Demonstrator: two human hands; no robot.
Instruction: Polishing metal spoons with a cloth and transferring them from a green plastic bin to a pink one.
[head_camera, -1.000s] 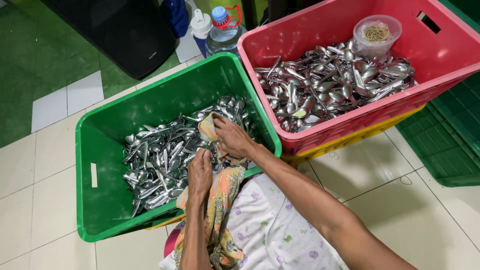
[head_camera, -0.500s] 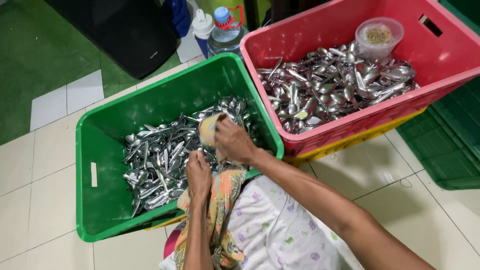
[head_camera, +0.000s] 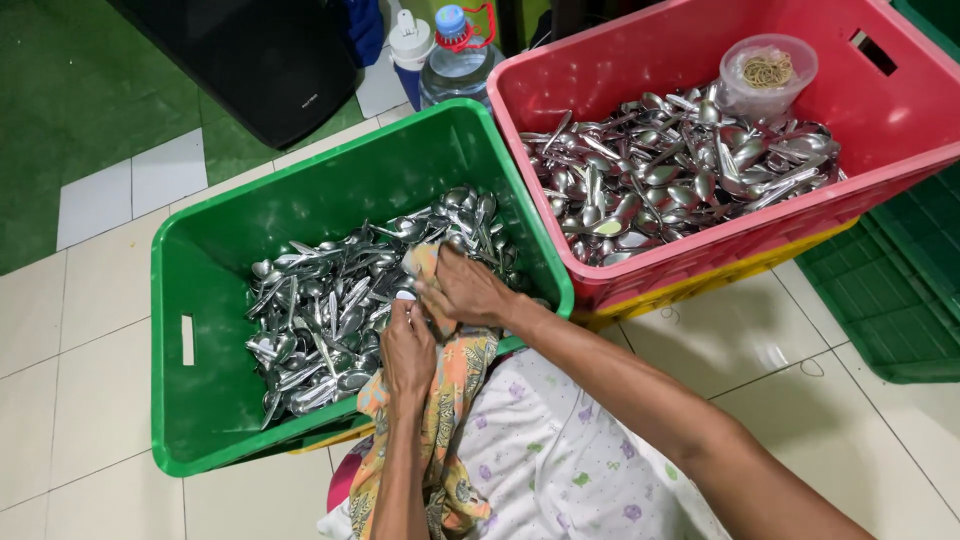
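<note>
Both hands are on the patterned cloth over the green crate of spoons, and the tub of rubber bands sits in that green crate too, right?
Not quite. The tub of rubber bands sits in the red crate, not the green crate, as the head view shows. The rest holds: the left hand and right hand are on the cloth over the spoons.

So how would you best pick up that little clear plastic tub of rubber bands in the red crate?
Probably from straight above, fingers around the rim of the small clear round plastic tub. It sits upright on the heap of metal spoons in the red plastic crate's far corner, so its lower sides are crowded.
</note>
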